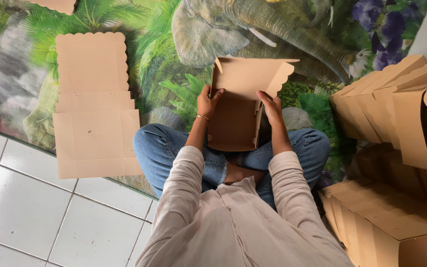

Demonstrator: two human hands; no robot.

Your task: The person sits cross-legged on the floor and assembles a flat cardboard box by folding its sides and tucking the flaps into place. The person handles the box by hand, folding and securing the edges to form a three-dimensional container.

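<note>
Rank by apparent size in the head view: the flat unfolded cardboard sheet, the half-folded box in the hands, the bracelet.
1. Flat unfolded cardboard sheet, largest.
2. Half-folded box, smaller, though nearer the camera.
3. Bracelet, by far the smallest.

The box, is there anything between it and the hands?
Nothing visible. The left hand grips the left side of the box and the right hand grips the right side, both touching the cardboard directly. The flat sheets and the finished boxes lie off to the sides.
</note>
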